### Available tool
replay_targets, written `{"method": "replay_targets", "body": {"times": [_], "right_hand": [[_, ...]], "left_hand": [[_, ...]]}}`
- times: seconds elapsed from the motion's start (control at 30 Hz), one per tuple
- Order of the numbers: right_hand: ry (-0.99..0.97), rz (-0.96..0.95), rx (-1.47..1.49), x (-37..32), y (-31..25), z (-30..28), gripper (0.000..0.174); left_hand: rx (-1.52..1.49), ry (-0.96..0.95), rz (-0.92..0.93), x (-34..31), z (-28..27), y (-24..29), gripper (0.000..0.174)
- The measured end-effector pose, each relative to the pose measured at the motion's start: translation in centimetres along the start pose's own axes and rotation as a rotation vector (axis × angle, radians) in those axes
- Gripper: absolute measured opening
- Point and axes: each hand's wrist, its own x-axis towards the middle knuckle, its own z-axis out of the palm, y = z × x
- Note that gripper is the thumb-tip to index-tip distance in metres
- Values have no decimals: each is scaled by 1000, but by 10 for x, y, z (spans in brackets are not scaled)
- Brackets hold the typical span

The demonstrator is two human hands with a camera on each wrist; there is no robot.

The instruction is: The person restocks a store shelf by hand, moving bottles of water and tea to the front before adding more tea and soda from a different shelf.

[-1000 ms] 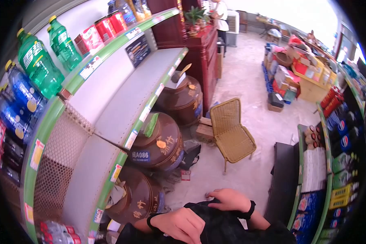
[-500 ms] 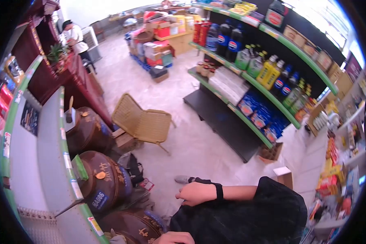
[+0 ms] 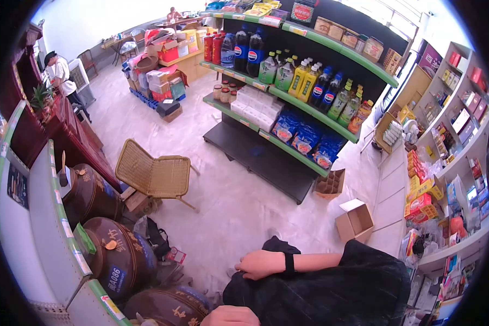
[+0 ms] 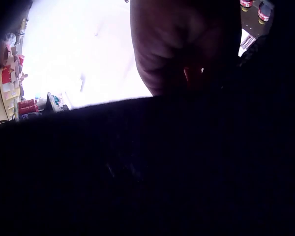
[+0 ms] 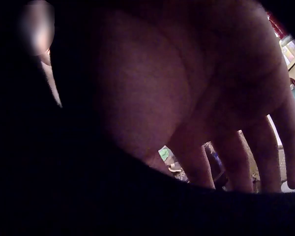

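Since the earlier frame, the head view has been turned further to the right, so the open carton point(image 3: 355, 221) is now shown nearly whole, while both hands are kept at almost the same place. R hand point(image 3: 262, 264) is seen relaxed, w/ its fingers point(image 5: 292, 152) hanging almost straight in R wrist view; nothing is held. Of L hand point(image 3: 230, 317) only the back is shown at the bottom edge, & in L wrist view its fingers are covered by something dark, so whether it is released or clenched cannot be told. Black clothing point(image 3: 331, 288) is seen beside R hand.

Nearest to L hand, on its left, a brown jar point(image 3: 165, 305) is placed; farther left a 2nd jar point(image 3: 133, 252) w/ blue label point(image 3: 116, 278) is seen, & behind it a 3rd jar point(image 3: 92, 193). Ahead-left of R hand, a woven chair point(image 3: 165, 176) is set on the floor point(image 3: 217, 217).

Straight ahead of R hand, a black shelf unit point(image 3: 266, 163) is loaded w/ bottles point(image 3: 308, 84), white packs point(image 3: 255, 106) & blue bags point(image 3: 307, 138). Ahead-right, past the R forearm, the carton is left standing. Far ahead-left, a person point(image 3: 63, 79) in white top is seen, near a red cabinet point(image 3: 79, 138).
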Motion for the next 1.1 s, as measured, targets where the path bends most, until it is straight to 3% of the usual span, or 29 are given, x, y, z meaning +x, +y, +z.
{"method": "replay_targets", "body": {"times": [0.17,0.4,0.57,0.97,1.1], "right_hand": [[65,18,-37,-17,27,6,32],[170,38,25,-69,84,-1,29],[250,90,104,-118,147,-5,29],[275,233,107,-231,278,-21,34],[313,296,180,-278,319,-31,36]], "left_hand": [[-90,-89,35,33,3,-15,22],[-109,-215,-3,95,27,-64,8],[-161,-347,1,153,57,-121,19],[-269,-481,-106,283,109,-230,19],[-366,-377,-110,315,126,-279,18]]}}
